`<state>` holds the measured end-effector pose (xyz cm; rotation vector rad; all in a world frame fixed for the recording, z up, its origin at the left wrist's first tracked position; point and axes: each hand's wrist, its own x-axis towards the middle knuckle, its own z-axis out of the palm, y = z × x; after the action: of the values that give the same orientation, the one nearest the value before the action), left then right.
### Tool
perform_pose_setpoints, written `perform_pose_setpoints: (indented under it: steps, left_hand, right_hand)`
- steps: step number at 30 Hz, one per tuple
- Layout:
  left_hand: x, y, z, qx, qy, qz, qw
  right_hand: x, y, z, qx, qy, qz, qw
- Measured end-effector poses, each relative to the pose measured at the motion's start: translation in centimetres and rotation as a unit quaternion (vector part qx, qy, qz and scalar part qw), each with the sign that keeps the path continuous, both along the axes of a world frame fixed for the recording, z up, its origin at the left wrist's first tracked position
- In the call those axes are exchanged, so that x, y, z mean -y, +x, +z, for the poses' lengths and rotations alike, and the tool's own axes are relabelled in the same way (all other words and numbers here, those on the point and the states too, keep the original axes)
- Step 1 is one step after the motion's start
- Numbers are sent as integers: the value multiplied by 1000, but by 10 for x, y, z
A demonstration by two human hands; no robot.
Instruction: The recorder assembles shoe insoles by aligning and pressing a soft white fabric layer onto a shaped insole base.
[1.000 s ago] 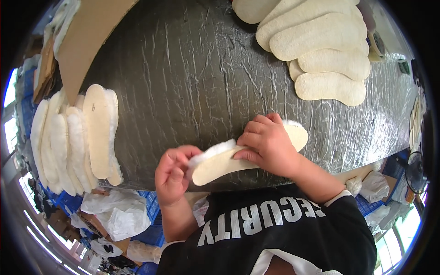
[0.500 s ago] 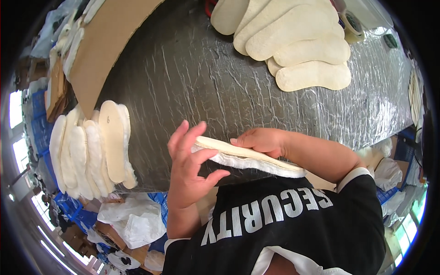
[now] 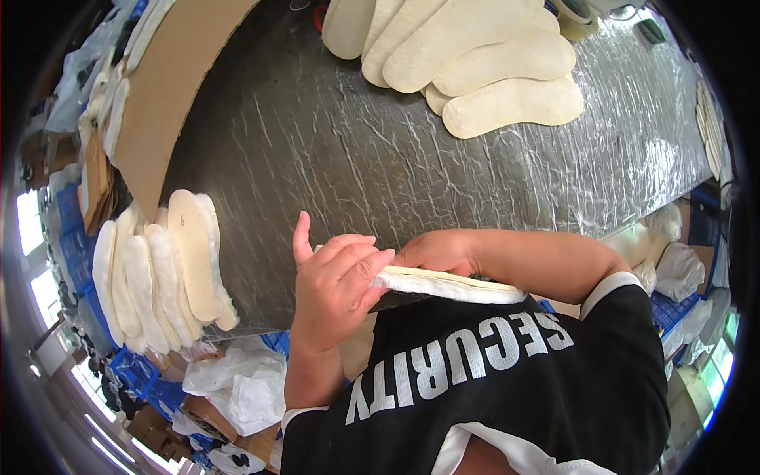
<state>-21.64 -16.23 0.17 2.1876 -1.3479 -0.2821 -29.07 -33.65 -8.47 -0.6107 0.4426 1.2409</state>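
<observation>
**Both hands hold one insole on edge at the table's near side**

The table [image 3: 443, 174], wrapped in wrinkled silvery film, fills most of the view. A long cardboard sheet [image 3: 170, 103] leans across its left end. At the far side lies a fanned pile of pale insoles [image 3: 475, 59], overlapping one another. At the near left edge a second stack [image 3: 162, 273] of insoles lies side by side and overlapping, some fleecy white, one tan one on top. Below the table edge sit crumpled white bags [image 3: 237, 388] and blue crates [image 3: 150, 380].

The person's black shirt [image 3: 507, 388] with white trim takes up the lower right.

The insole [image 3: 451, 285] in hand is held edge-up just over the near table edge, in front of the chest, its white fleecy rim showing. The left hand [image 3: 336, 289] wraps its left end: fingers curled together over the top edge, thumb pointing up and away. The right hand [image 3: 439, 252] lies behind the insole's middle, touching it; its fingers are hidden, so their grip cannot be told.
</observation>
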Motion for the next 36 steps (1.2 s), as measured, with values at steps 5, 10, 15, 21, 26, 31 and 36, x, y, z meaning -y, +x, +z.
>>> perform_pose_setpoints:
  steps: [5,10,15,21,26,31,36]
  left_hand:
    - [5,-9,3,-18,-5,-4,1000]
    - [5,-11,-3,-55,-5,-39,998]
    - [-22,-3,-44,-190,30,93,977]
    - [-30,-1,-68,40,171,93,980]
    - [-38,-16,-100,48,204,80,974]
    - [-37,-17,-102,36,168,85,982]
    - [-36,-21,-90,14,142,96,985]
  right_hand:
    - [-3,-10,3,32,-8,5,999]
    - [-3,-16,1,34,-3,102,994]
    - [47,9,11,324,-243,94,910]
    - [53,-12,14,663,-602,74,438]
    - [10,-30,-11,700,-533,242,410]
    - [7,-28,-9,669,-551,266,421]
    - [39,-38,-29,673,-491,-101,543]
